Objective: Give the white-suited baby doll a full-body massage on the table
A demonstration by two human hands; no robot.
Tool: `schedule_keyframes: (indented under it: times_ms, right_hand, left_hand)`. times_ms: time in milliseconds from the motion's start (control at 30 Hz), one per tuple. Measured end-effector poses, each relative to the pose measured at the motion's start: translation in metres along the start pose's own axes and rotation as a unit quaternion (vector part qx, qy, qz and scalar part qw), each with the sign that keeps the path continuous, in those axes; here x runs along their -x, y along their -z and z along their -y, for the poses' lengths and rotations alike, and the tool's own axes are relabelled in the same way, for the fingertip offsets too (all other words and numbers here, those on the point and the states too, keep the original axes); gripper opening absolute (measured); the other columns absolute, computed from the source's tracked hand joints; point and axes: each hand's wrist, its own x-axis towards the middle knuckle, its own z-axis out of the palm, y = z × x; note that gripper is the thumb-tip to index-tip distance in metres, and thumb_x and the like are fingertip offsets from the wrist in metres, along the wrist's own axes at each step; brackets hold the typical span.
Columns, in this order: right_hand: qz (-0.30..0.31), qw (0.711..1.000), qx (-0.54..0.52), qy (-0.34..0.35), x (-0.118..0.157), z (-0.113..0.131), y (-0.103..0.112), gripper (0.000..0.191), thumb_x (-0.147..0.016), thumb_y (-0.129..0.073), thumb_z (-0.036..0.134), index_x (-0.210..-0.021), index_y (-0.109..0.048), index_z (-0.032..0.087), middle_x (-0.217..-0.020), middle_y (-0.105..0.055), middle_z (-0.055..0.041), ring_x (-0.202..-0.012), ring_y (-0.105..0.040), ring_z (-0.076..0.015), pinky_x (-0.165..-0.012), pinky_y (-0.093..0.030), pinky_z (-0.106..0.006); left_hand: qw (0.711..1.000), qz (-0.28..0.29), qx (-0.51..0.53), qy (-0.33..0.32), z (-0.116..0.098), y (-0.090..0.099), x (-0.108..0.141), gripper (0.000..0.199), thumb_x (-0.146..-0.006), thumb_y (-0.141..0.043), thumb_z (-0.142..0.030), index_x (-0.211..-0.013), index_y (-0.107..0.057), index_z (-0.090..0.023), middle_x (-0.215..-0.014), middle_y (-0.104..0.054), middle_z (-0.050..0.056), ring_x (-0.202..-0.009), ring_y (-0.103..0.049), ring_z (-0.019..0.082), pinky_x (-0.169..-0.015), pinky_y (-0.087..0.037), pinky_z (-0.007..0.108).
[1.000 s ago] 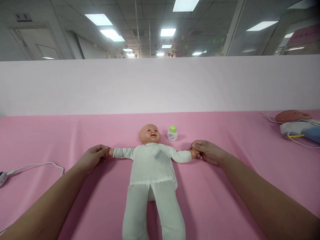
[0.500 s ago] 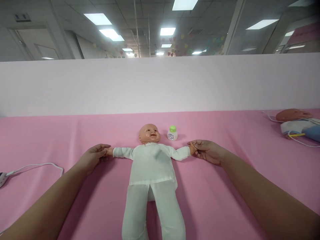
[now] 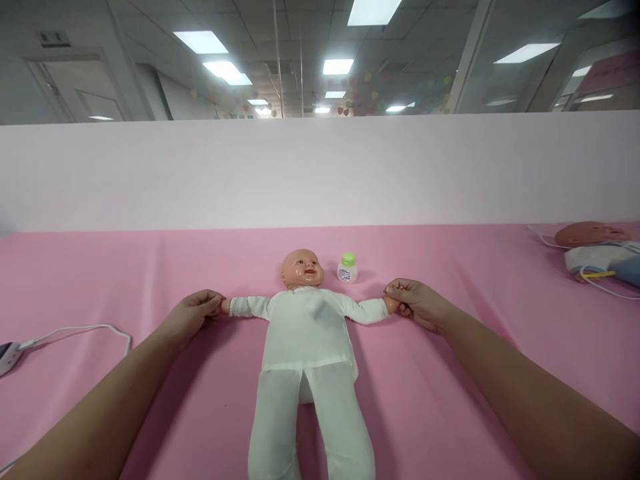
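A baby doll (image 3: 310,333) in a white top and white trousers lies face up on the pink surface (image 3: 200,413), its arms stretched out sideways. My left hand (image 3: 197,317) is closed around the doll's hand on the left of the view. On the right, my right hand (image 3: 415,301) pinches the doll's other hand between thumb and fingers. Beside the doll's head stands a small clear bottle (image 3: 347,272) with a green cap.
At the far right lies a second doll (image 3: 590,235) with white and blue clothing, white cords and a yellow strip. A white power strip (image 3: 9,357) with a cable is at the left edge. A white wall (image 3: 320,173) rises behind the surface.
The fingers of both my hands have closed more around the doll's hands. The whole view has shifted slightly, and the doll's arms remain spread.
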Motion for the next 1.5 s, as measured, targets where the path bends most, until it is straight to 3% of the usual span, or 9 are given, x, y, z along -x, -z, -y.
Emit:
schedule_keyframes:
  times_ms: [133,267,400,567,800,1100,1200,1367,1500]
  right_hand:
    - [-0.027,1.000,0.007,-0.003,-0.005,-0.004,0.001,0.043,-0.082,-0.082,0.059,-0.084,-0.069,0.018,-0.070,-0.052,0.0017,-0.060,-0.039,-0.0098,-0.054,-0.034,-0.024]
    - [-0.098,0.995,-0.007,-0.021,-0.006,0.000,0.000,0.026,-0.082,-0.080,0.039,-0.097,-0.071,0.019,-0.074,-0.056,-0.0003,-0.059,-0.042,-0.0106,-0.053,-0.035,-0.024]
    - [-0.074,0.995,-0.058,-0.025,-0.003,0.008,-0.002,0.024,-0.078,-0.076,0.027,-0.099,-0.070,0.018,-0.079,-0.060,-0.0034,-0.063,-0.048,-0.0130,-0.054,-0.040,-0.025]
    - [-0.029,0.999,-0.033,-0.007,0.003,0.009,-0.002,0.039,-0.092,-0.070,0.058,-0.099,-0.070,0.019,-0.083,-0.061,-0.0045,-0.068,-0.051,-0.0147,-0.061,-0.045,-0.028]
    - [-0.076,0.994,0.072,0.026,-0.001,-0.002,-0.002,0.071,-0.095,-0.044,0.081,-0.134,-0.055,0.023,-0.073,-0.062,-0.0007,-0.058,-0.052,-0.0162,-0.055,-0.041,-0.029]
    - [-0.094,0.993,0.068,0.000,0.001,0.005,-0.010,0.050,-0.106,-0.035,0.058,-0.142,-0.045,0.024,-0.066,-0.061,0.0005,-0.054,-0.054,-0.0180,-0.051,-0.039,-0.028]
    - [-0.087,0.992,0.087,-0.007,0.002,0.006,-0.008,0.048,-0.106,-0.032,0.053,-0.141,-0.046,0.024,-0.067,-0.061,-0.0004,-0.054,-0.055,-0.0185,-0.052,-0.041,-0.029]
    - [-0.164,0.959,0.228,0.038,0.006,0.015,-0.004,0.048,-0.099,-0.050,0.056,-0.136,-0.052,0.026,-0.107,-0.070,-0.0094,-0.088,-0.068,-0.0247,-0.075,-0.053,-0.036]
    - [-0.206,0.930,0.268,0.140,0.026,0.037,-0.035,0.056,-0.088,-0.070,0.041,-0.140,-0.052,0.029,-0.141,-0.061,-0.0108,-0.125,-0.058,-0.0302,-0.101,-0.050,-0.044]
  left_hand:
    - [1.000,-0.020,-0.022,0.000,0.001,-0.003,-0.002,0.043,-0.071,-0.078,-0.058,-0.088,-0.074,-0.019,-0.072,-0.069,0.005,-0.063,-0.061,0.019,-0.057,-0.052,0.028]
    - [0.999,-0.039,0.012,0.020,0.000,-0.003,-0.003,0.033,-0.066,-0.079,-0.045,-0.088,-0.072,-0.021,-0.075,-0.070,0.004,-0.064,-0.064,0.019,-0.061,-0.056,0.030]
    - [0.998,-0.036,0.043,0.021,0.002,-0.001,-0.004,0.029,-0.067,-0.081,-0.038,-0.088,-0.071,-0.021,-0.079,-0.070,0.004,-0.069,-0.066,0.020,-0.066,-0.059,0.030]
    - [0.999,-0.012,0.039,0.012,0.005,0.000,-0.004,0.038,-0.075,-0.083,-0.051,-0.095,-0.071,-0.021,-0.085,-0.071,0.004,-0.076,-0.066,0.018,-0.068,-0.058,0.026]
    - [0.999,-0.016,0.033,0.007,0.007,0.000,-0.006,0.046,-0.070,-0.086,-0.057,-0.093,-0.073,-0.020,-0.083,-0.071,0.004,-0.075,-0.065,0.018,-0.068,-0.056,0.027]
    - [1.000,-0.013,0.017,-0.003,0.000,-0.005,-0.001,0.043,-0.068,-0.084,-0.056,-0.088,-0.073,-0.020,-0.079,-0.069,0.003,-0.074,-0.064,0.019,-0.070,-0.056,0.030]
    - [0.997,-0.024,-0.071,-0.014,-0.005,-0.007,0.004,0.039,-0.074,-0.076,-0.057,-0.088,-0.071,-0.021,-0.078,-0.069,0.003,-0.072,-0.064,0.021,-0.065,-0.053,0.031]
    - [0.916,-0.130,-0.373,-0.066,-0.017,-0.009,0.011,0.038,-0.085,-0.060,-0.053,-0.103,-0.073,-0.023,-0.111,-0.073,0.012,-0.091,-0.069,0.033,-0.071,-0.053,0.039]
    - [0.863,-0.173,-0.400,-0.256,-0.043,-0.036,0.038,0.038,-0.091,-0.055,-0.050,-0.112,-0.071,-0.024,-0.130,-0.068,0.013,-0.111,-0.067,0.037,-0.093,-0.054,0.048]
